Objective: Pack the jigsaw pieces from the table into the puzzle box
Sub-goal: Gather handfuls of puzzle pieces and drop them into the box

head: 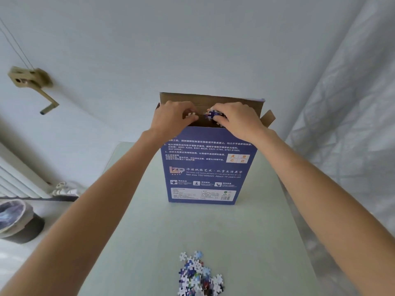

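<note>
Upper centre: my left hand (174, 116) and right hand (236, 118) pinch jigsaw pieces (211, 115) over upright blue cardboard puzzle box (205, 167) | step: dropping in | next: release, fetch bottom-centre pile (201, 274) off pale table (256, 242).

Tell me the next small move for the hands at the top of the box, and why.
Probably let go, so the pieces drop in. Both the left hand and the right hand hold jigsaw pieces right over the open top of the upright box. Then go back to the pile left on the table.
</note>
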Available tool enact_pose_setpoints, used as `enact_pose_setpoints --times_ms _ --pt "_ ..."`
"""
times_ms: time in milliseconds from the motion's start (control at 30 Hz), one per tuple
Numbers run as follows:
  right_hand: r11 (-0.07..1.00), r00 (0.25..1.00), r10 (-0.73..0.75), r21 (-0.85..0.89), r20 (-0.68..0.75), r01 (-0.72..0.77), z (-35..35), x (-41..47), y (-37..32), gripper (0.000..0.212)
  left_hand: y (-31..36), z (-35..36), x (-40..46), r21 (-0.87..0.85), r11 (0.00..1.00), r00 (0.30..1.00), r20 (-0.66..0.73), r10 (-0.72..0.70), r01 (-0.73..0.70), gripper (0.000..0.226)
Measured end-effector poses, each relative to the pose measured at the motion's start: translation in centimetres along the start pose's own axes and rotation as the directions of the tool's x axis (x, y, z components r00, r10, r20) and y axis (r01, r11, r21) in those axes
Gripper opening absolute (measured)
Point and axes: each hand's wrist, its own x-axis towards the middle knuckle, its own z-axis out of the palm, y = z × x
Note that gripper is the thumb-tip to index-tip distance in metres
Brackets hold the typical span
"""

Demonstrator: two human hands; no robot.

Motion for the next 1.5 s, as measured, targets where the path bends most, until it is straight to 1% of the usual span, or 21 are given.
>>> enact_pose_setpoints --times_ms 100,200,333,433,500,567,667,733,767,800,867,933,1000,1033,1100,1167,1267,1300,1367,1433,1500 --pt "1.000 0.999 0.016 0.020 0.050 -0.017 0.3 0.1 0.3 0.033 0.2 0.1 -0.2 0.021 1.000 1.000 -0.008 0.011 -0.011 0.014" --pt "0.990 0.998 0.040 0.133 0.039 -0.045 0.6 0.1 0.1 0.033 0.4 0.1 -0.3 0.015 1.000 1.000 0.005 0.012 -0.012 0.018" --pt "0.982 0.997 0.059 0.181 -0.047 -0.050 1.3 -0.2 0.3 0.023 0.2 0.0 -0.4 0.061 0.997 0.999 0.011 0.052 -0.052 0.021" --pt "0.978 0.988 0.016 0.206 -0.156 0.017 1.9 -0.8 -0.1 0.018 0.2 0.0 -0.6 -0.002 0.998 0.997 -0.027 0.067 -0.067 0.026" --pt "0.967 0.967 -0.011 0.245 -0.256 0.076 2.1 -1.4 -0.6 0.018 0.2 0.2 -0.8 -0.030 0.994 0.990 -0.094 0.101 -0.104 0.021" --pt "0.964 0.932 -0.044 0.229 -0.360 0.134 2.1 -2.3 -1.2 0.017 0.2 0.4 -1.2 0.024 0.980 0.960 -0.196 0.200 -0.199 0.013" --pt "0.972 0.882 -0.087 0.154 -0.464 0.177 2.4 -4.8 -2.2 0.016 0.2 0.4 -2.5 0.151 0.929 0.844 -0.390 0.369 -0.336 0.012" --pt "0.974 0.876 -0.091 0.142 -0.474 0.178 3.5 -7.7 -3.1 0.015 0.4 0.8 -4.9 0.146 0.912 0.777 -0.483 0.404 -0.383 0.014" --pt "0.973 0.887 -0.081 0.155 -0.455 0.168 4.5 -9.3 -3.4 0.014 0.4 1.2 -6.4 0.123 0.911 0.770 -0.497 0.401 -0.395 0.013" --pt "0.972 0.909 -0.059 0.183 -0.413 0.146 6.0 -11.2 -3.7 0.014 0.3 2.1 -8.5 0.082 0.915 0.788 -0.483 0.383 -0.394 0.012" --pt "0.970 0.959 0.001 0.234 -0.282 0.068 9.4 -15.3 -4.2 0.014 -0.1 4.2 -13.1 -0.022 0.939 0.866 -0.395 0.306 -0.342 0.013" --pt "0.960 0.993 0.054 0.280 -0.109 -0.021 12.8 -19.4 -4.6 0.016 -0.6 6.6 -17.7 -0.101 0.973 0.950 -0.257 0.178 -0.209 0.019" --pt "0.932 0.991 0.107 0.338 0.082 -0.128 15.8 -23.3 -5.1 0.019 -1.2 8.8 -21.9 -0.122 0.992 0.999 -0.047 0.018 -0.024 0.022" --pt "0.918 0.975 0.133 0.349 0.180 -0.190 17.0 -25.0 -5.4 0.022 -1.6 10.0 -23.9 -0.101 0.992 0.994 0.083 -0.065 0.073 0.026" --pt "0.898 0.909 0.184 0.311 0.375 -0.310 18.6 -27.4 -5.8 0.031 -2.2 12.0 -27.0 -0.013 0.974 0.916 0.342 -0.208 0.226 0.042" --pt "0.895 0.788 0.215 0.206 0.577 -0.395 20.2 -29.6 -6.4 0.045 -2.5 13.8 -29.8 0.088 0.947 0.786 0.537 -0.307 0.310 0.064" --pt "0.828 0.609 0.341 0.078 0.717 -0.555 21.8 -32.1 -7.7 0.063 -2.4 16.1 -33.0 0.154 0.916 0.633 0.679 -0.371 0.371 0.093" --pt "0.807 0.582 0.365 0.064 0.726 -0.587 22.1 -32.7 -8.3 0.065 -2.2 16.7 -33.8 0.171 0.913 0.600 0.705 -0.376 0.372 0.100" --pt "0.794 0.577 0.362 0.082 0.732 -0.602 22.6 -33.3 -9.5 0.062 -1.8 17.6 -35.1 0.199 0.915 0.564 0.735 -0.376 0.351 0.111" --pt "0.795 0.593 0.319 0.132 0.740 -0.592 23.0 -33.5 -10.8 0.056 -1.2 18.1 -36.1 0.192 0.919 0.558 0.746 -0.364 0.344 0.117" --pt "0.812 0.608 0.270 0.163 0.747 -0.560 23.5 -33.6 -11.8 0.067 -0.6 18.4 -37.1 0.174 0.926 0.569 0.745 -0.347 0.336 0.118"
